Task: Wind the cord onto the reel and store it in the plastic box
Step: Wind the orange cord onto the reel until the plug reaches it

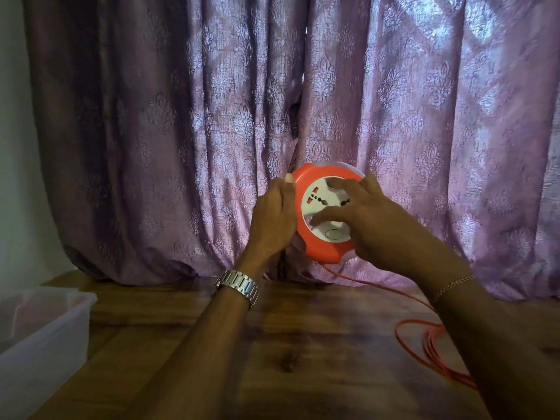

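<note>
Nearest, bottom right, loose cord lies in loops on the wooden table, so most of it is not yet wound. The box sits at the table's left edge, lid off, well apart from the hands. Further out, cord runs up from the loops to the underside of the reel, which is held up off the table in front of the curtain. Left hand grips the reel's left rim, thumb on the edge. Right hand lies on the white socket face, fingers spread; motion blur there, so probably turning it, but whether they hook a knob I cannot tell. Step in hand: winding, early on. Next move calls for turning the face while the left hand steadies the rim and the cord feeds in untangled. Boxing comes later.
</note>
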The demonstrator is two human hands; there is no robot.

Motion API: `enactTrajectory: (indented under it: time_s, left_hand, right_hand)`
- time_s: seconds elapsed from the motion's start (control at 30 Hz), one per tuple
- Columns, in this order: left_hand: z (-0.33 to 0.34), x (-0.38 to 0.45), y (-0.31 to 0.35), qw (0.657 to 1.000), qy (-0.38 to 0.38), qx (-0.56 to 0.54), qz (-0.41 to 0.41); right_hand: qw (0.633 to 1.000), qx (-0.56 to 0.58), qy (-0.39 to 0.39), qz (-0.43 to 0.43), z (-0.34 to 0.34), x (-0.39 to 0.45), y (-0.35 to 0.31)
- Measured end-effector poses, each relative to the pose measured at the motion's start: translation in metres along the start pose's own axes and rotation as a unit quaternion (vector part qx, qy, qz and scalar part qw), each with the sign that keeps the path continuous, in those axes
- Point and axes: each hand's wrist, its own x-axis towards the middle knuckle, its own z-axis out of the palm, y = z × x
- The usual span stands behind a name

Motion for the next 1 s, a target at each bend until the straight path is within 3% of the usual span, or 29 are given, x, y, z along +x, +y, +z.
enactTrajectory:
  time_s: [0.37,0.67,0.8,1.0]
  left_hand:
    - [0.006,-0.001,-0.003,0.998,-0.002,0.050,0.030]
    - [0.007,-0.001,-0.003,0.999,-0.003,0.044,0.031]
    - [0.006,0.000,-0.005,0.998,-0.001,0.052,0.028]
    - [0.005,0.001,-0.007,0.999,0.003,0.049,0.019]
  right_hand:
    - [0.998,-0.016,0.019,0.053,0.008,-0.001,-0.002]
    - [0.974,-0.053,0.152,0.163,0.014,0.002,0.001]
    - [0.979,-0.089,0.119,0.137,0.017,0.002,0.004]
    - [0.988,-0.037,0.128,0.080,0.001,-0.003,0.004]
